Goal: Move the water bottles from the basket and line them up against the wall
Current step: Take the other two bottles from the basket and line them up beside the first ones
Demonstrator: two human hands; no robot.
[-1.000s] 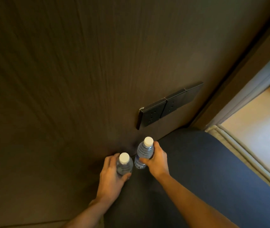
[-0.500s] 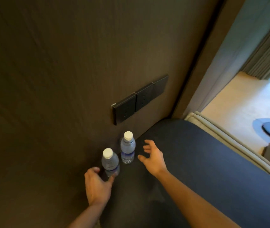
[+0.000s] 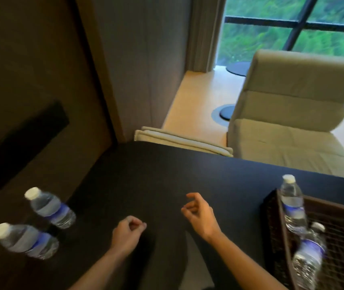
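Two clear water bottles with white caps and blue labels stand against the dark wooden wall at the left: the farther bottle (image 3: 50, 208) and the nearer bottle (image 3: 24, 240). A dark woven basket (image 3: 271, 227) sits at the right edge of the black table (image 3: 156, 174). It holds two more bottles, one upright at its far corner (image 3: 292, 204) and one nearer me (image 3: 308, 254). My left hand (image 3: 126, 233) hovers over the table with fingers loosely curled, holding nothing. My right hand (image 3: 199, 214) is also empty, fingers apart, between the placed bottles and the basket.
A black socket panel (image 3: 23, 143) is set in the wall above the placed bottles. Beyond the table's far edge stand a beige armchair (image 3: 292, 114) and a folded light cloth (image 3: 183, 141). A curtain and window are at the back.
Both hands have let go of the two bottles at the wall and drawn back to the right. My view has swung right, bringing the basket and chair into sight.
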